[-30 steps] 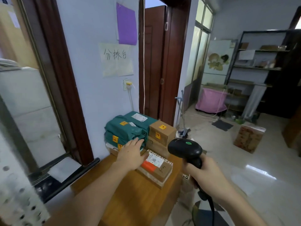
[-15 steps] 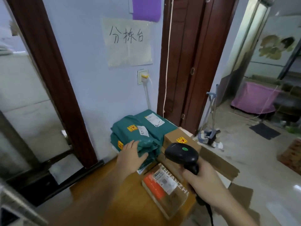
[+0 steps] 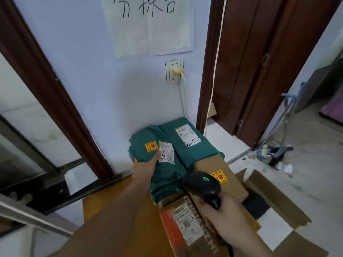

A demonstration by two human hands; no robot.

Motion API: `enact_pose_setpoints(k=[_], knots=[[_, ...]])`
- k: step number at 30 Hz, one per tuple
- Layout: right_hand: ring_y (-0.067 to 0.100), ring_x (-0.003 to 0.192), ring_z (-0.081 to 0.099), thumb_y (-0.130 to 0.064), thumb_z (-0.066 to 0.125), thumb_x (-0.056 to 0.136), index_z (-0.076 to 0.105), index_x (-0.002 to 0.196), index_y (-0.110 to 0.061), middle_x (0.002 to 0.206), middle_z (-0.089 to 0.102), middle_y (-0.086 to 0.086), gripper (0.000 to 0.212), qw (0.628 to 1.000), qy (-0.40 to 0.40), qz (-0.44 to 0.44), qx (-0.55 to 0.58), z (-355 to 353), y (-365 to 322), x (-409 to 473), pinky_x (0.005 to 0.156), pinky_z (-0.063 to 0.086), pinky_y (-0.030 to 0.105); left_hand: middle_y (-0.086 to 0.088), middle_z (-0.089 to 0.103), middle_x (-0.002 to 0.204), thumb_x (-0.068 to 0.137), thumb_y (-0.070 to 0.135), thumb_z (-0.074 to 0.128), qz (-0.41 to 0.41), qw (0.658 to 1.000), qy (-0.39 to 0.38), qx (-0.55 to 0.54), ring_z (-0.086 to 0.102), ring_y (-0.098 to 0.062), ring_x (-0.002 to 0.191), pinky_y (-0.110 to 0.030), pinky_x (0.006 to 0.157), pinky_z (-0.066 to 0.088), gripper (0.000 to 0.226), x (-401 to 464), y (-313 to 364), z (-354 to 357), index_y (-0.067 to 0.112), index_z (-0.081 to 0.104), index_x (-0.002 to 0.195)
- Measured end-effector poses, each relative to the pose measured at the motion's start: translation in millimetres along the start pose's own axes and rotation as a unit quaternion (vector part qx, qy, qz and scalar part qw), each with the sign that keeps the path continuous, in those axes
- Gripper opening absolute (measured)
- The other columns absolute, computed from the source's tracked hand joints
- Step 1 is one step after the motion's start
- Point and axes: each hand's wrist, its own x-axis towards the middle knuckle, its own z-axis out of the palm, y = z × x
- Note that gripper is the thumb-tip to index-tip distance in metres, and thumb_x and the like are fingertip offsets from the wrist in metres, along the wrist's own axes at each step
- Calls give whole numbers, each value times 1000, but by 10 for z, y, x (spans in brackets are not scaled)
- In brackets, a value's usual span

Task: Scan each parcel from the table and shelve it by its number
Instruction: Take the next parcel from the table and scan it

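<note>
Bare forearms (image 3: pixel 118 206), no sleeves

A pale blue wall (image 3: pixel 89 75) carries a taped paper sign (image 3: pixel 152 25) with handwritten characters and a socket (image 3: pixel 174 71) with a yellow plug. Dark wooden door frames (image 3: pixel 259 71) flank it. To the right lies a grey tiled floor (image 3: pixel 306 154); the wooden desk (image 3: pixel 104 206) stands below.
</note>
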Motion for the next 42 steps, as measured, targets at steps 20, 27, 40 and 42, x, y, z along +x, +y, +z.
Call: enact_pose_setpoints(k=[20, 27, 40, 42], knots=[[11, 41, 53, -15, 66, 91, 59, 89, -16, 52, 56, 2, 8, 997, -47, -19, 49, 175, -35, 495, 45, 44, 25, -14, 63, 131, 64, 44, 98, -54, 979, -59, -185, 67, -36, 116, -56, 100, 57, 108, -425, -52, -394, 8, 36, 145], [10, 45, 56, -15, 66, 91, 60, 92, -13, 55, 58, 1, 7, 997, -51, 8, 56, 218, -31, 461, 47, 46, 24, -13, 77, 112, 54, 39, 101, -43, 980, -121, -155, 76, -32, 96, -52, 90, 63, 87, -423, 148, -347, 5, 63, 124], [14, 46, 56, -21, 64, 92, 61, 86, -13, 56, 61, 6, 10, 998, 15, 2, 62, 377, -141, 384, 52, 49, 28, -8, 80, 111, 51, 44, 101, -16, 959, -201, -197, 77, -31, 104, -56, 96, 60, 86, -540, -142, -610, 11, 70, 123], [12, 43, 56, -21, 63, 92, 61, 86, -11, 56, 62, 7, 12, 997, 36, -13, 64, 406, -188, 354, 50, 48, 27, -8, 79, 115, 61, 34, 99, -6, 953, -228, -202, 76, -32, 108, -57, 98, 59, 75, -605, -217, -633, 12, 70, 126]])
